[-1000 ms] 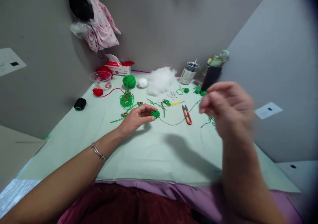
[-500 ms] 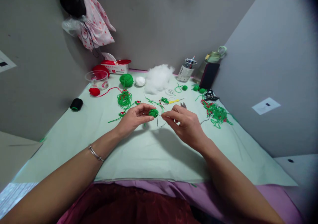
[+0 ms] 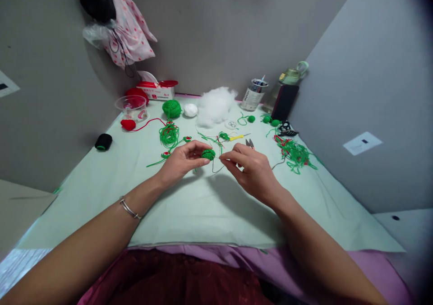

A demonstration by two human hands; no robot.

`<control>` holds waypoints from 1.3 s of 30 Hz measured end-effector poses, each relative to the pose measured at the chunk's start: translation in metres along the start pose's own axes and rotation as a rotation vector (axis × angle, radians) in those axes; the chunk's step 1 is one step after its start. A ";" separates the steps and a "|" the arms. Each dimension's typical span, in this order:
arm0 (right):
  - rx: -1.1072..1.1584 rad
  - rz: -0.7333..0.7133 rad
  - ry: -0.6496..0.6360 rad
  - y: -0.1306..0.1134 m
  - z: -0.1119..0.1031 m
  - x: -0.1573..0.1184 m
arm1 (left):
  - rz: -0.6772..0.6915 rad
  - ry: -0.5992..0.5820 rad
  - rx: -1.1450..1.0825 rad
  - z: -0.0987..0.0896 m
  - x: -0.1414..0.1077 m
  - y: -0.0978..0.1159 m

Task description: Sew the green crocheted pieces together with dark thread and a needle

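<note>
Between the thumb and fingers of my left hand [image 3: 184, 159] is a small green crocheted ball [image 3: 208, 154]. My right hand [image 3: 248, 163] pinches a thin needle [image 3: 217, 157] whose other end reaches the ball's right side. A dark thread [image 3: 213, 169] loops down from there and runs under my right hand. Just behind that hand lie the scissors [image 3: 249, 143], their handles mostly hidden. A yellow-handled crochet hook [image 3: 237, 137] lies on the cloth a little farther back.
White stuffing [image 3: 216, 106] and a green yarn ball [image 3: 172, 109] stand at the back. Tangled green and red yarn [image 3: 296, 154] lies right. A clear tub [image 3: 131, 108], black thread spool [image 3: 103, 142], pen can [image 3: 253, 96] and green-lidded bottle [image 3: 289, 79] edge the table.
The green ball has turned or tilted slightly in my left hand. The thread loop below it has shifted a little left. My right hand is almost where it was.
</note>
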State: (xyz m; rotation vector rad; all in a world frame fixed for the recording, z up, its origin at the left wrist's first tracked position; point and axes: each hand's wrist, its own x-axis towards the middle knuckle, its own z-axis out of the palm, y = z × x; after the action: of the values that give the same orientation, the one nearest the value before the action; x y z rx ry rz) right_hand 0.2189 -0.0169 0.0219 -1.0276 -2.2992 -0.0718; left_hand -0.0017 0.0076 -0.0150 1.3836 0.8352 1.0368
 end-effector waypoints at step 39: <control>0.546 0.268 -0.092 -0.009 0.020 0.003 | 0.124 0.064 0.078 0.012 -0.004 -0.003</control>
State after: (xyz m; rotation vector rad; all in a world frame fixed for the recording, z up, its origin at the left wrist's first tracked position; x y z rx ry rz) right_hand 0.2006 -0.0155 0.0091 -1.0406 -2.0570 0.6839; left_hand 0.0082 -0.0005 -0.0179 1.4899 0.8534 1.1590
